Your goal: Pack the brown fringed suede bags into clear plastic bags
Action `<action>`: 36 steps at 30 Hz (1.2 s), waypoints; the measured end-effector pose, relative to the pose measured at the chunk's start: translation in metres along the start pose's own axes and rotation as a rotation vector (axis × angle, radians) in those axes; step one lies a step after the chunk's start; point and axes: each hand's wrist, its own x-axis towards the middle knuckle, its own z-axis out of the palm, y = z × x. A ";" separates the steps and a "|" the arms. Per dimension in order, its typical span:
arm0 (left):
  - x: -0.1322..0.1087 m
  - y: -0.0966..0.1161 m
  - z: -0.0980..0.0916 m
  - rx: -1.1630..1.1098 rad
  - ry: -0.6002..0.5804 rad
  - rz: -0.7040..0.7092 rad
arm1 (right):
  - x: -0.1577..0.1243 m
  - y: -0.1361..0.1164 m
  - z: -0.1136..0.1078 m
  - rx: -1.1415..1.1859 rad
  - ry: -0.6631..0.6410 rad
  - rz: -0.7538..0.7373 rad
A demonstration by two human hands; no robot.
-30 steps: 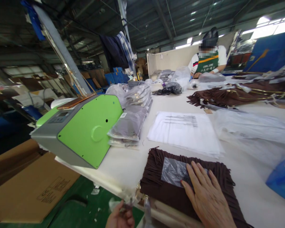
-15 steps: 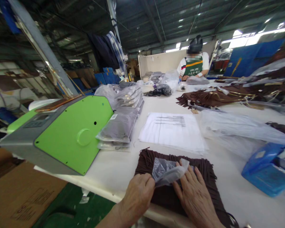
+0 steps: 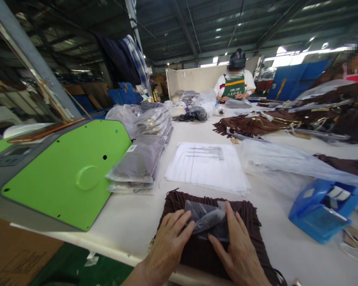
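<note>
A dark brown fringed bag (image 3: 203,254) lies flat at the table's near edge, its fringe spread along the far and right sides. On top of it rests a small clear plastic bag (image 3: 204,218), crumpled and partly folded over. My left hand (image 3: 170,240) lies at the plastic's left edge with the fingers stretched out. At its right edge is my right hand (image 3: 238,242), thumb and fingers apart, the fingertips touching the plastic. Beyond them is a stack of white printed plastic bags (image 3: 207,169).
A green and grey machine (image 3: 62,174) stands at left, beside a pile of packed bags (image 3: 137,163). To the right are a blue bin (image 3: 322,214) and clear plastic sheeting (image 3: 289,163). Brown fringed items (image 3: 256,121) lie farther back. A co-worker (image 3: 234,85) works across the table.
My left hand has opened from a closed grip and now lies flat on the plastic. My right hand has shifted slightly. The view has turned a little right, and a second person shows at far right.
</note>
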 end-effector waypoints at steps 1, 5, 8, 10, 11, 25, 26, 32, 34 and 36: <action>0.000 -0.001 0.001 -0.005 -0.015 0.031 | 0.001 0.000 -0.004 0.015 0.001 0.021; -0.004 -0.005 0.005 0.005 -0.062 0.079 | 0.012 0.001 -0.022 -0.033 0.013 -0.095; -0.007 -0.005 0.007 0.042 -0.051 0.081 | 0.020 0.003 -0.029 -0.106 -0.019 -0.356; -0.008 -0.004 0.007 0.052 -0.035 0.075 | 0.022 0.005 -0.026 -0.138 -0.043 -0.427; -0.008 -0.003 0.007 0.052 -0.028 0.071 | 0.023 0.005 -0.024 -0.143 -0.043 -0.430; 0.008 -0.007 -0.005 -0.014 -0.059 0.160 | 0.012 0.009 -0.016 -0.011 0.038 -0.395; 0.011 -0.007 -0.005 -0.030 -0.072 0.171 | 0.014 0.010 -0.017 -0.019 0.031 -0.404; 0.028 -0.020 -0.016 -0.231 -0.093 0.024 | 0.013 0.010 -0.022 -0.021 -0.055 -0.415; 0.022 -0.031 -0.024 -0.279 0.016 -0.135 | 0.010 0.010 -0.023 -0.034 -0.101 -0.424; 0.005 -0.039 -0.034 -0.306 0.106 -0.298 | 0.006 0.011 -0.022 -0.048 -0.121 -0.410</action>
